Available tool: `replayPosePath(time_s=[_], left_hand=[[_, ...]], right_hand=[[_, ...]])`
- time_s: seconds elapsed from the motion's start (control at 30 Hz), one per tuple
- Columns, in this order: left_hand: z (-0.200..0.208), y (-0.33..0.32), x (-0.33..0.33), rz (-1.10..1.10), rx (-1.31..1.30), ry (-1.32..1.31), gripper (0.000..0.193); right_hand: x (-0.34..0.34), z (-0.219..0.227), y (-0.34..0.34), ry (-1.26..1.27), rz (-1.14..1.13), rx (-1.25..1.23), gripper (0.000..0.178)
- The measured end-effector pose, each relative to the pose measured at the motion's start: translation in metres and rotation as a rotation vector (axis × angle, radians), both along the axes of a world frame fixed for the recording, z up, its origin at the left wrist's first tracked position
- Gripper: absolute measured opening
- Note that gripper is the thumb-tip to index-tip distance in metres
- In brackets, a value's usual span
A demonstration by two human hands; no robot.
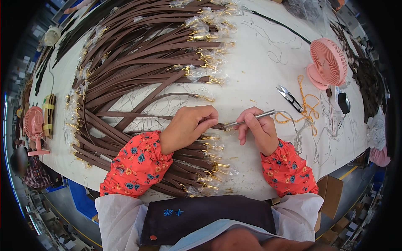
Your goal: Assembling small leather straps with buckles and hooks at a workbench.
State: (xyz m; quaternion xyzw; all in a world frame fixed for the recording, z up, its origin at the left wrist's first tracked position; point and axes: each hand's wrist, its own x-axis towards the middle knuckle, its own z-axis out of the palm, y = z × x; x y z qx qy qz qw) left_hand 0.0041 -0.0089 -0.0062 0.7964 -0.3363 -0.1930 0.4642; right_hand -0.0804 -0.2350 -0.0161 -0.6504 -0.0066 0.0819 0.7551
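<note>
My left hand (188, 124) pinches the end of a brown strap (146, 115) between thumb and fingers. In my right hand (260, 129) is a slim silver pen-shaped tool (261, 115), with a grey cord trailing from its back end. The tool's tip points left and meets or nearly meets the strap end at my left fingertips; the exact contact is too small to tell. Many more brown straps (138, 62) lie in a thick curved pile under and beyond my left arm. Gold metal clasps (204, 58), many in clear plastic wrap, sit at their ends.
Right of my hands, black thread snips (289, 98) lie beside a yellow-orange cord (302, 94). A pink fan (328, 60) stands behind them, with a small black object (344, 103) nearby. Another pink fan (34, 123) is at the table's left edge. Loose threads (274, 52) litter the white tabletop (251, 88).
</note>
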Motion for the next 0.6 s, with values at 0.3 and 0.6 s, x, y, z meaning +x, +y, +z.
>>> replayPosePath(time_s=[0.3, 0.6], left_hand=[[-0.002, 0.005, 0.002, -0.058, -0.014, 0.070, 0.010], [-0.004, 0.013, 0.010, -0.258, -0.024, 0.074, 0.011]], right_hand=[[0.000, -0.001, -0.002, 0.009, -0.015, 0.000, 0.036], [0.000, -0.004, -0.002, -0.014, 0.017, 0.010, 0.034]])
